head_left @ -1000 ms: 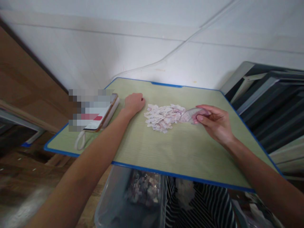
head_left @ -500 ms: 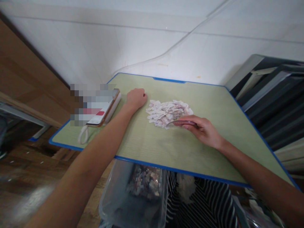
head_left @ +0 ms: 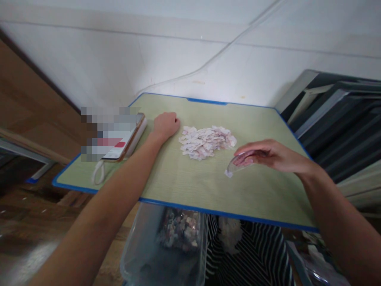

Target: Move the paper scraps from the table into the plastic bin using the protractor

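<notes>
A heap of small pale paper scraps lies in the middle of the light green table. My right hand is right of the heap and apart from it, fingers closed around a thin, clear, curved plastic piece with a rounded edge. One loose scrap shows at the lower edge of that piece. Left of the heap, my left hand rests on the tabletop, curled into a fist. Nothing shows in it, though the inside of the fist is hidden.
A phone, partly blurred out, leans on a pale block at the table's left, with a white loop beside it. Below the front edge stands a clear plastic bin holding a bag of scraps. Dark folded frames lean at the right.
My right hand has drawn the clear plastic piece away from the heap, to the right and slightly toward me. A single scrap now shows apart from the heap. My left fist stays put.
</notes>
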Motion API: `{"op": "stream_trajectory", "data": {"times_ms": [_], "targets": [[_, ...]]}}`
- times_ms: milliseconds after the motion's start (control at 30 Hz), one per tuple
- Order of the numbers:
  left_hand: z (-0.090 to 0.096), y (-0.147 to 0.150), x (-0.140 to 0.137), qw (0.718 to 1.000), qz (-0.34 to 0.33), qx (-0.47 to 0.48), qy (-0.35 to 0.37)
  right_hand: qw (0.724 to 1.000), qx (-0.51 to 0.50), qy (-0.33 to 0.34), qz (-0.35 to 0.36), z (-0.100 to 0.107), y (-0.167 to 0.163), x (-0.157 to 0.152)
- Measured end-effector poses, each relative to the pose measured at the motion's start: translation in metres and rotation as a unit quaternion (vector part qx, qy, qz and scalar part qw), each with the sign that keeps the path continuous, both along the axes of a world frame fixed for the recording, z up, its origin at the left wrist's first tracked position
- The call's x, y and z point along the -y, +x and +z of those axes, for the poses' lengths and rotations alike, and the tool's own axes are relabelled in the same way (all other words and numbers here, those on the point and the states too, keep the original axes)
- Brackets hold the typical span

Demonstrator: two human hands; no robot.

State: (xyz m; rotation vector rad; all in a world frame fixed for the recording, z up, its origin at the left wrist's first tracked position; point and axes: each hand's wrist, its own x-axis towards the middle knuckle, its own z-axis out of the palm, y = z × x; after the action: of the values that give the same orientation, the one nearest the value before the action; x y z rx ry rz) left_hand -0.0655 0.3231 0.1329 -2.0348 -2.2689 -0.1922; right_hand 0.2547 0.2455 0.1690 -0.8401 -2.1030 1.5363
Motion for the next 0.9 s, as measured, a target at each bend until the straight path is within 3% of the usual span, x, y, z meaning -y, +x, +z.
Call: {"op": "stream_trajectory", "data": {"times_ms": [267,500,733,900], "targets": [[0.0,-0.001,-0.001,1.0,0.001,-0.002,0.001,0.998,-0.021,-0.043,-0.035,0.0,0.004,-0.004],[0.0,-0.001,-0.001,1.0,-0.004,0.0,0.001,0.998,-0.001,-0.058,-0.013,-0.002,0.004,-0.006],[-0.002,-0.002,-0.002,1.0,0.004,0.0,0.004,0.98,0.09,-0.137,0.109,0.013,0.011,0.002],[-0.003,-0.002,-0.003,1.0,0.002,-0.011,0.003,0.95,0.119,-0.214,0.194,0.006,0.013,0.005]]}}
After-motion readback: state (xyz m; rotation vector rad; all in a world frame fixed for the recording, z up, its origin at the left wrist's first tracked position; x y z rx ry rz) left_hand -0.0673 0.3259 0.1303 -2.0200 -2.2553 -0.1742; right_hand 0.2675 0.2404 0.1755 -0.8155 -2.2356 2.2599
